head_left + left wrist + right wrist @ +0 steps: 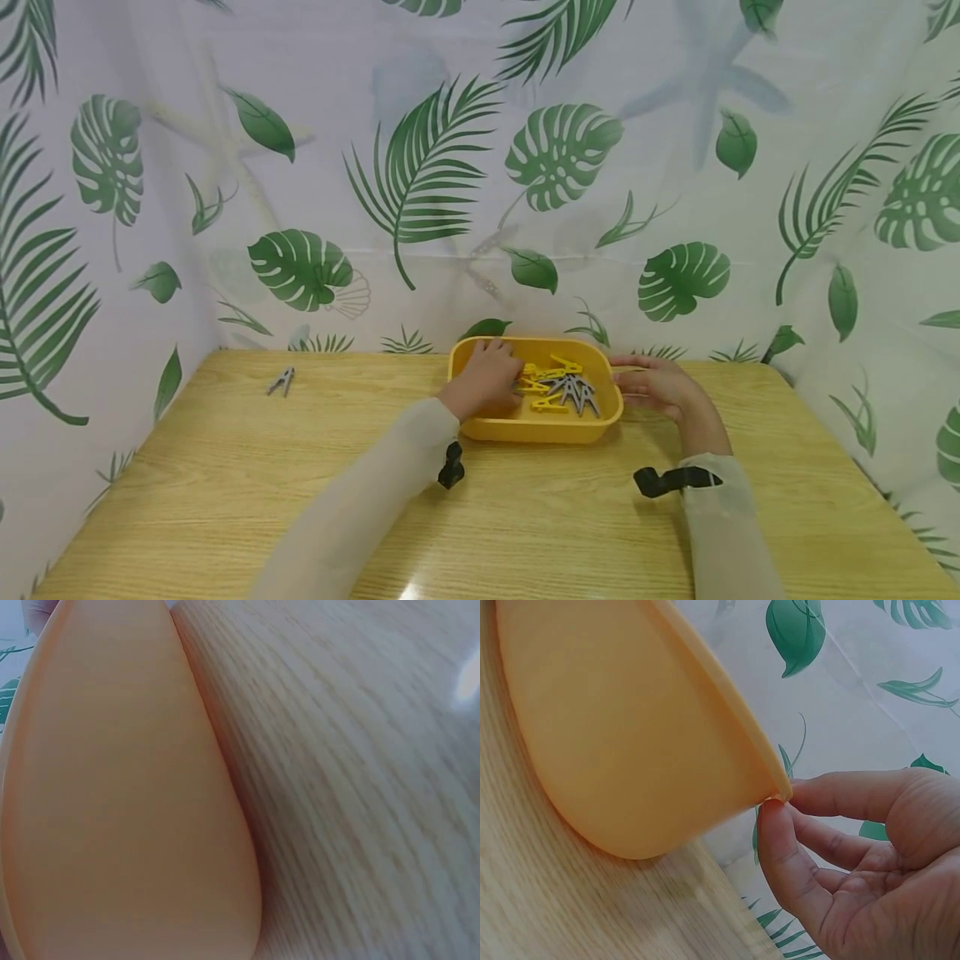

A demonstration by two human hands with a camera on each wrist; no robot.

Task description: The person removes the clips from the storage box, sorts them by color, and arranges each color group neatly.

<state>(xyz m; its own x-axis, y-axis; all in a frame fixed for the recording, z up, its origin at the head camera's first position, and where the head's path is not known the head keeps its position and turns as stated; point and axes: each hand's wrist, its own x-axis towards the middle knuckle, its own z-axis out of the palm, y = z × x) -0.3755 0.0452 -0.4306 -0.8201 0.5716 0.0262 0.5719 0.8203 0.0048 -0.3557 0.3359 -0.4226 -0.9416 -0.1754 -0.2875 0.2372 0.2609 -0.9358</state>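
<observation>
Wooden tabletop (562,525), yellow bin (532,431) on it — leafy backdrop (450,275) behind.

Yellow bin (536,432): rounded oblong, upright on wood-grain table (225,467); right hand (870,862) pinching rim, left hand (486,379) inside | yellow clothespins (547,407) + grey clothespins (570,390): jumbled, bin's middle to right | lone grey clothespin (284,377): table, well left of bin

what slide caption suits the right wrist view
Right hand pinching the rim of a yellow basket on a wood-grain table.
</observation>
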